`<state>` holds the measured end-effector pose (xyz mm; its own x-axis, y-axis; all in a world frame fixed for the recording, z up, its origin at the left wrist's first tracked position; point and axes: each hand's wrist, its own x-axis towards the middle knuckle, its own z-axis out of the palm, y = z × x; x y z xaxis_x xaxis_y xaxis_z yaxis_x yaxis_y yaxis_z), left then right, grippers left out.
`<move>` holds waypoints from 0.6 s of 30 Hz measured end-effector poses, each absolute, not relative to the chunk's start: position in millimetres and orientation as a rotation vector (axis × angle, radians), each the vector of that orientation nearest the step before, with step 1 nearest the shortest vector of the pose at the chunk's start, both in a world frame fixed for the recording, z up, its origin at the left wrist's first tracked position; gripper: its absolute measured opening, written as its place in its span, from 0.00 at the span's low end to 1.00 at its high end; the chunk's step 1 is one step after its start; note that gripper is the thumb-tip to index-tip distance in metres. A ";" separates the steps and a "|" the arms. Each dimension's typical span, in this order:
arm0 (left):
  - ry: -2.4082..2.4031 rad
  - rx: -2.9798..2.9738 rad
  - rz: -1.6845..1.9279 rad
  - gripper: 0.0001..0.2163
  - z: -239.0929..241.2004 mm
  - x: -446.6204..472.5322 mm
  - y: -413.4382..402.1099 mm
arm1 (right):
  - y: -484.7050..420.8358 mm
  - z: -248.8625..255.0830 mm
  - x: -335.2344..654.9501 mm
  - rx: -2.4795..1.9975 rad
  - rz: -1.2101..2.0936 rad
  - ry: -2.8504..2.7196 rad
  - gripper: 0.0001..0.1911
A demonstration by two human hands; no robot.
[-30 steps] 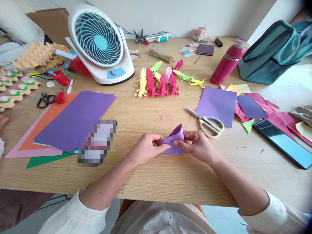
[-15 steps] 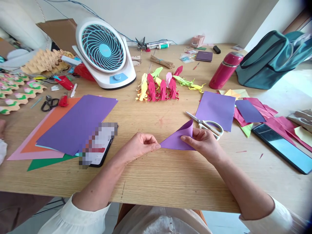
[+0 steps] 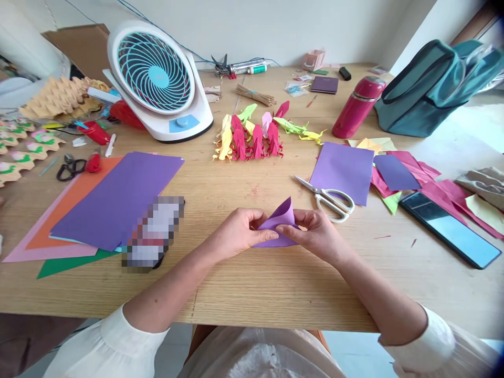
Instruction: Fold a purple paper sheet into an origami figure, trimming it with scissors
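Note:
A small folded purple paper (image 3: 280, 220) lies low over the wooden table (image 3: 255, 283) in front of me. My left hand (image 3: 238, 233) pinches its left side with thumb and fingers. My right hand (image 3: 315, 235) pinches its right side, fingertips meeting the left hand's near the middle. One flap of the paper stands up in a point between the hands.
White-handled scissors (image 3: 328, 197) lie just right of my hands beside a purple sheet (image 3: 342, 170). A stack of coloured sheets (image 3: 106, 202) and a phone (image 3: 151, 236) sit to the left. Folded paper figures (image 3: 252, 137), a fan (image 3: 157, 79), a red flask (image 3: 356, 107), a teal bag (image 3: 429, 89) and a tablet (image 3: 449, 228) stand around.
Half a second ago the paper was spread as a wide triangle with my hands apart. Now the hands have come together and the paper is folded smaller between them.

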<state>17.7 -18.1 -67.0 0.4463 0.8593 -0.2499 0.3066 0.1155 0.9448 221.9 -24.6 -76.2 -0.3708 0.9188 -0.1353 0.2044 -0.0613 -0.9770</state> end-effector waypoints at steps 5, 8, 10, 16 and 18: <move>1.137 1.466 0.575 0.14 -71.6 18.6 -17.1 | -22.8 -72.8 221.5 -1.178 1.535 -1.539 0.21; 1.107 1.451 0.576 0.13 -72.3 16.5 -18.1 | -21.6 -72.3 219.7 -1.158 1.609 -1.431 0.23; 1.104 1.462 0.579 0.11 -72.0 14.9 -19.5 | -21.4 -73.9 218.4 -1.127 1.659 -1.373 0.23; 1.197 1.560 0.557 0.12 -71.4 9.2 -23.3 | -21.0 -78.9 216.8 -1.098 1.753 -1.287 0.23; 1.174 1.568 0.558 0.12 -70.9 8.1 -23.5 | -20.7 -78.2 217.2 -1.117 1.779 -1.269 0.23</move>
